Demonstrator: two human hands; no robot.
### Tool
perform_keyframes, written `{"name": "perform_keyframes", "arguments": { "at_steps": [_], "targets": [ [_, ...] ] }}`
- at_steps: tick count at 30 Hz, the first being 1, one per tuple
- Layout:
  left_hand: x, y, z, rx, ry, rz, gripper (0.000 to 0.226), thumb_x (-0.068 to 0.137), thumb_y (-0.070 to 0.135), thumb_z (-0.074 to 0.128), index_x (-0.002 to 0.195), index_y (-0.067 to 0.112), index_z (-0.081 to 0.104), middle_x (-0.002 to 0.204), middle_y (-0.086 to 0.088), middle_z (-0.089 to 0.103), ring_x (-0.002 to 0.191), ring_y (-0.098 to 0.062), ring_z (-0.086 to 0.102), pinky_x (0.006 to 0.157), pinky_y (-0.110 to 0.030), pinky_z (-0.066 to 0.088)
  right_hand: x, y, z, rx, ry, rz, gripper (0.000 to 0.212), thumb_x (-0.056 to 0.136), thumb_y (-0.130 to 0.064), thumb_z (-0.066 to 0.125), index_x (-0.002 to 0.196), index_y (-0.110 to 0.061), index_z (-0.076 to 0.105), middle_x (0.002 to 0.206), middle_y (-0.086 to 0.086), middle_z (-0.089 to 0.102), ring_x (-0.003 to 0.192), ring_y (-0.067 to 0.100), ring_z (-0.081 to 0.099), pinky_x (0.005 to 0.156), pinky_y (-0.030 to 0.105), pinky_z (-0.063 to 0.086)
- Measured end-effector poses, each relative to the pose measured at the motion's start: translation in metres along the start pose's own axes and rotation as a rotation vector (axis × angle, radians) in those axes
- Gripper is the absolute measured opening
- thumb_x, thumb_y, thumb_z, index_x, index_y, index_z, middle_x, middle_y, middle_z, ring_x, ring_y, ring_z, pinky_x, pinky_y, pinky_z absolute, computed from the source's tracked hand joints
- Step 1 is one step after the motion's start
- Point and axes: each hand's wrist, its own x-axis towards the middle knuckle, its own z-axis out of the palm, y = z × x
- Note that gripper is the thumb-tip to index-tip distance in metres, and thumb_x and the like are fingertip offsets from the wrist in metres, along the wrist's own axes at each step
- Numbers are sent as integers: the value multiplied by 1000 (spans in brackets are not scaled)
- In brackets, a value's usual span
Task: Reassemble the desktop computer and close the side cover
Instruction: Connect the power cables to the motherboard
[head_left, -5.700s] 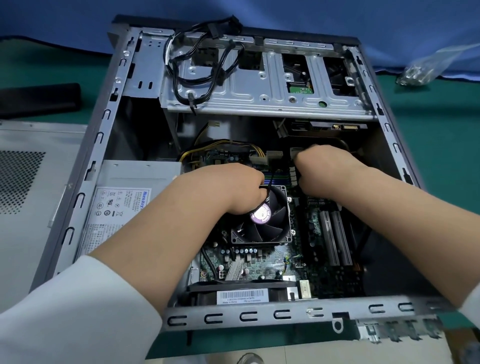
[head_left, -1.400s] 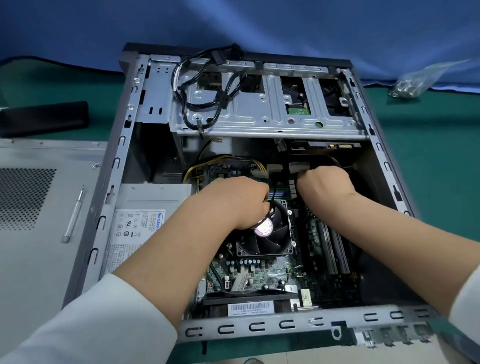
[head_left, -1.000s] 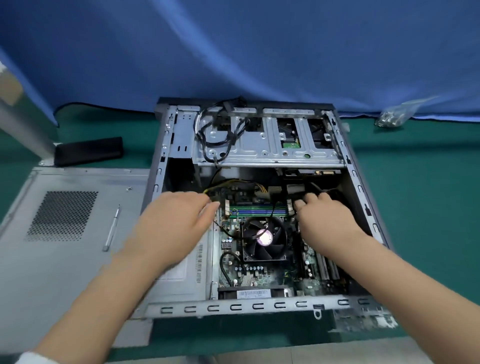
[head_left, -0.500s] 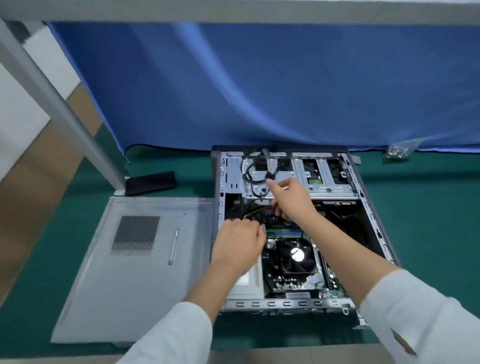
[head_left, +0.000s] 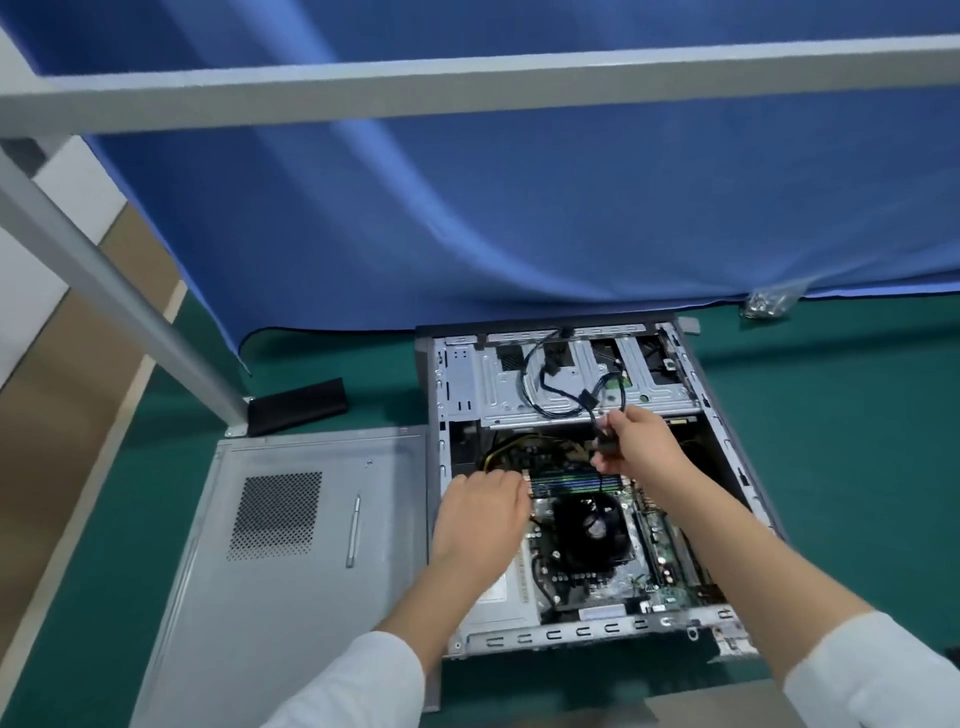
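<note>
Right hand (head_left: 641, 441) pinches black cable connector (head_left: 605, 444); left hand (head_left: 480, 512) rests relaxed, empty, inside open grey metal case (head_left: 571, 635). Align connector squarely, seat without forcing.

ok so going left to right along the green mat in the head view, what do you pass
black bar → side cover lying flat with a slim tool on it → left hand → cpu fan inside the open case → bag of screws far right
</note>
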Motion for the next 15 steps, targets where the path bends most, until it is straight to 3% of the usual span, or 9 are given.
{"name": "perform_keyframes", "arguments": {
  "at_steps": [3,6,8,10,12,15],
  "targets": [
    [4,7,-3,-360,9,-144,37,99,46,25,95,35,61,88,18,66,82,-2,59,83,-32,44,-8,4,-23,20,-40,12,30,104,-12,33,75,-7,42,72,14,42,52,24,45,36,25,44],
    [21,23,-13,-950,-121,-388,38,94,61,29,113,39,52,105,23,63,100,-2,58,94,-35,44,-17,4,-33,5,-128,38,27,103,-12,36,79,-5,46,74,15,44,55,24,47,38,23,45],
    [39,33,-22,-1197,-164,-490,46,91,63,34,124,34,46,111,15,63,106,-9,57,99,-37,43,-23,1,-35,-51,-209,34,21,102,-13,40,86,-4,50,74,16,50,50,23,53,40,24,47],
    [52,43,-31,-1411,-181,-566,54,80,67,45,120,31,45,110,4,65,104,-14,61,97,-35,46,-26,-2,-34,-155,-282,-6,12,99,-14,47,97,-3,53,79,15,57,49,21,59,41,24,48],
    [61,52,-34,-1584,-206,-631,62,72,63,58,119,25,47,110,-5,68,102,-20,65,92,-34,50,-28,-3,-35,-279,-333,-74,10,96,-14,54,101,-5,55,85,12,62,54,19,61,42,23,49],
    [69,60,-38,-1716,-173,-761,48,88,28,65,127,7,45,103,-8,71,87,-20,69,76,-30,57,-29,1,-35,-357,-399,-133,11,90,-15,63,97,-6,60,81,3,65,62,11,61,50,24,51]
  ]
}}
